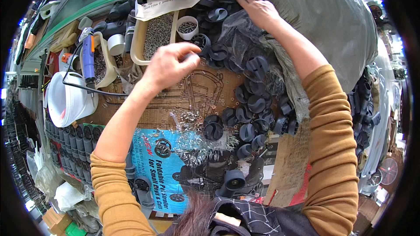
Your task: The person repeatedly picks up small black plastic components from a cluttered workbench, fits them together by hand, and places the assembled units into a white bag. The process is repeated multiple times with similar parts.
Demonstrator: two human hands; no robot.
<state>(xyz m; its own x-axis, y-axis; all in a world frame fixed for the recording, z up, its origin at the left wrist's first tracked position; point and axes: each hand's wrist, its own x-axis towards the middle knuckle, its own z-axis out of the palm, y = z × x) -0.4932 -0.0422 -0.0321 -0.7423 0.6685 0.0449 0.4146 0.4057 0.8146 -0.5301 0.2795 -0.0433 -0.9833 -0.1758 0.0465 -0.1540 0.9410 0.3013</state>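
Observation:
My left hand (168, 67) is over the middle of the bench with its fingers curled and thumb close to them. Whatever may be between them is too small to make out. Just beyond its fingertips lies a black ribbed wheel (200, 43). Farther off and to the right, my right hand (258, 12) has its fingers stretched out at the edge of a large grey plastic bag (319, 17). Black round caps (217, 14) are heaped beside those fingers, and more caps (256, 103) spread toward me under clear film.
A tray of screws (158, 35), a white cup of small parts (187, 27) and a purple power screwdriver (88, 59) with a cable lie left. Nearer are a white bucket (65, 100), loose metal hardware (197, 148) and a blue printed sheet (157, 175). Grey cylindrical parts (74, 144) line the left.

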